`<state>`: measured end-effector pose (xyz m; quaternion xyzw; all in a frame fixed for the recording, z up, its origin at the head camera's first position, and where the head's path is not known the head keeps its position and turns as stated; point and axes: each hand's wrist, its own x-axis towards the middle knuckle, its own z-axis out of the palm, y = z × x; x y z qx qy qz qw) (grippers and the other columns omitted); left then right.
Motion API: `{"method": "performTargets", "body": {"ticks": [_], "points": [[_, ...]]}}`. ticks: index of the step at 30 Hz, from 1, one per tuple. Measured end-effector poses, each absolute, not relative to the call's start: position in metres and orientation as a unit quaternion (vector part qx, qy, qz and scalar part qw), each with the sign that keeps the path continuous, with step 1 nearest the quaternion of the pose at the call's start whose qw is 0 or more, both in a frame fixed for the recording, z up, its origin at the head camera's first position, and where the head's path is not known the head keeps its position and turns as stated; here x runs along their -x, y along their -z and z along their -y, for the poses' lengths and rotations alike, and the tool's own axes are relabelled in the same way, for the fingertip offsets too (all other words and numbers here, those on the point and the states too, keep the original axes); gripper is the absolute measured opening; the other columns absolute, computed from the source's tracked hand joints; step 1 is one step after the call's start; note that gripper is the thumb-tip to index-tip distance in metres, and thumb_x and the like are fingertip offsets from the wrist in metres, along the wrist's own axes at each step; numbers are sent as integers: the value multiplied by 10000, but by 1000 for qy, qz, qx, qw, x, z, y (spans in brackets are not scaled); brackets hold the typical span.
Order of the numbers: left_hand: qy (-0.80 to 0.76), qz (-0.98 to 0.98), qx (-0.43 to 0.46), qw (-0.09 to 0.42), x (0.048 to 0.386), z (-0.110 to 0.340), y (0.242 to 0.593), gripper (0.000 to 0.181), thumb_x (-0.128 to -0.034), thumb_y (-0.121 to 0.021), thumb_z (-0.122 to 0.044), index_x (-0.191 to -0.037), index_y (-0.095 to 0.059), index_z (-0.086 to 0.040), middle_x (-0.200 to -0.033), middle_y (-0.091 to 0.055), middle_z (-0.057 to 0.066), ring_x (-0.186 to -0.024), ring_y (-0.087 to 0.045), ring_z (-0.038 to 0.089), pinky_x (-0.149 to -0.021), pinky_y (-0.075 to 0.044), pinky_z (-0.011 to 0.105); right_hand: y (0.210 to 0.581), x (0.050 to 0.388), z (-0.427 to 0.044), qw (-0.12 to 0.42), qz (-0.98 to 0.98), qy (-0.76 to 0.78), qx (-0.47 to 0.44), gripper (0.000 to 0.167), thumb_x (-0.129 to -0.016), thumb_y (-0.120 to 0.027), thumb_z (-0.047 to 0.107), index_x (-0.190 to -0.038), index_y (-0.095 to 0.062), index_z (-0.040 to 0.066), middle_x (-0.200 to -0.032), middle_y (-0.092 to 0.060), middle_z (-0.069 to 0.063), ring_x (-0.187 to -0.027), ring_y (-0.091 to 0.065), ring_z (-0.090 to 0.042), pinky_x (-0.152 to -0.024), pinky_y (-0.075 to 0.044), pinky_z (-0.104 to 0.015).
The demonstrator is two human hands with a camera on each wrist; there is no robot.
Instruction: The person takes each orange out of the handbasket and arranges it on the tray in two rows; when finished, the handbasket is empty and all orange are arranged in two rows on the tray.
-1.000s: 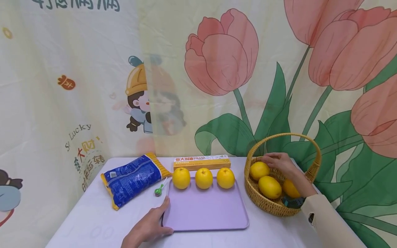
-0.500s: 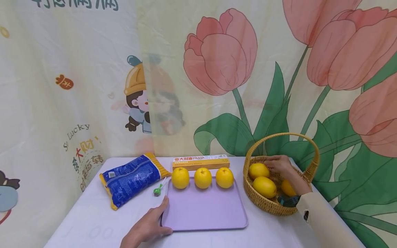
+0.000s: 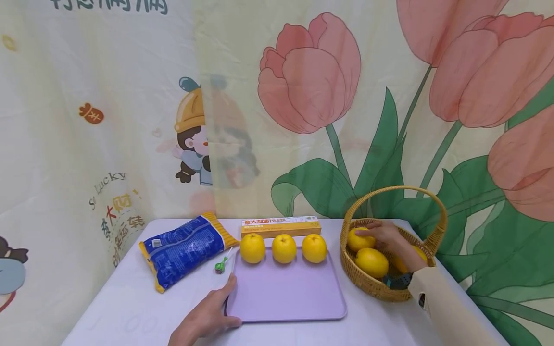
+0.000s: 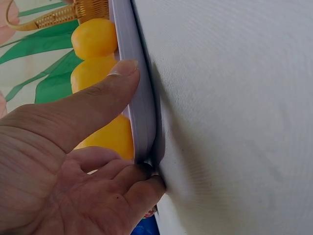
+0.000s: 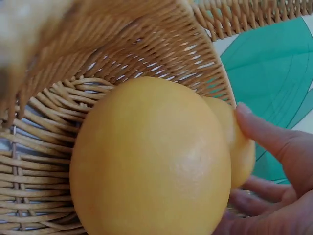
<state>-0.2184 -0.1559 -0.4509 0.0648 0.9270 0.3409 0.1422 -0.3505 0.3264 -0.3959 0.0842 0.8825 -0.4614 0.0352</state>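
On the basket's back left side, my right hand (image 3: 386,236) grips a yellow fruit (image 3: 358,240); the right wrist view shows the thumb on that fruit (image 5: 239,154) and fingers beneath. A nearer yellow fruit (image 3: 372,263) fills much of that view, and another (image 3: 419,257) lies partly behind my wrist. The wicker basket (image 3: 368,284) stands right of a lilac tray (image 3: 285,295). My left hand (image 3: 207,313) holds the tray's near left corner, thumb on the rim (image 4: 139,105) and fingertips at its lower edge. Three yellow fruits (image 3: 283,248) stand in a row along the tray's far side.
Behind the tray lies a pasta box (image 3: 281,228). A blue and yellow packet (image 3: 186,252) and a green lollipop (image 3: 220,265) lie to its left on the white table (image 3: 117,307). The basket's tall handle (image 3: 442,221) arches over my right hand. A printed curtain hangs behind.
My right hand has moved left and slightly down inside the basket, onto the back left fruit, and has taken hold of it. My left hand remains at the tray corner.
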Motion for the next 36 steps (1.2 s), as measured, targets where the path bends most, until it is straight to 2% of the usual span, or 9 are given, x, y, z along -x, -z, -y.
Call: {"method": "performTargets", "body": {"ticks": [5,9,12,17,24,30,36], "points": [[-339,-927,-60,147,218,157,451,1109,-777,-977,-195,-1666,-343,5,-1595,-482,324,-1396,-536,499,-1189,-406,706,401,354,-319,-28,-916,399,-30,758,-895,-909,246,-1448,-572,-149,-1378,-634,-358,-1153,-597,-439,-1025,-584,-523],[-337,-928,-59,150,219,156,451,1118,-777,-978,-197,-1671,-336,-2,-1597,-485,317,-1377,-552,478,-1188,-409,703,402,355,-318,-16,-917,398,-37,776,-873,-927,218,-1441,-566,-168,-1363,-634,-365,-1148,-586,-447,-1094,-548,-587],[-334,-929,-54,153,219,154,451,1124,-775,-980,-198,-1674,-333,-6,-1592,-493,314,-1365,-559,470,-1183,-416,701,402,353,-318,-2,-914,404,-29,742,-874,-923,197,-1423,-582,-167,-1369,-631,-363,-1167,-588,-437,-1111,-541,-587],[-339,-926,-58,153,219,153,451,1118,-778,-977,-191,-1671,-332,2,-1594,-486,320,-1380,-551,481,-1186,-413,700,403,350,-320,8,-912,411,10,648,-896,-898,153,-1395,-606,-140,-1321,-674,-319,-1140,-628,-402,-1049,-585,-526],[-340,-926,-55,151,219,155,451,1125,-777,-979,-194,-1674,-328,-3,-1596,-481,324,-1354,-570,456,-1182,-420,697,401,352,-324,35,-912,408,4,738,-930,-876,252,-1483,-554,-117,-1464,-583,-355,-1300,-553,-496,-1147,-494,-647],[-339,-926,-48,158,220,154,451,1127,-777,-977,-195,-1676,-324,-6,-1600,-474,326,-1389,-539,490,-1188,-408,705,397,351,-329,36,-910,414,-9,782,-930,-877,293,-1510,-535,-105,-1499,-550,-368,-1366,-499,-530,-1169,-464,-664],[-333,-928,-48,157,220,154,450,1122,-777,-978,-200,-1675,-333,-12,-1597,-481,319,-1389,-539,493,-1185,-410,705,390,346,-334,27,-894,448,1,774,-953,-857,265,-1525,-505,-121,-1471,-590,-358,-1288,-574,-482,-1137,-510,-621]]}}
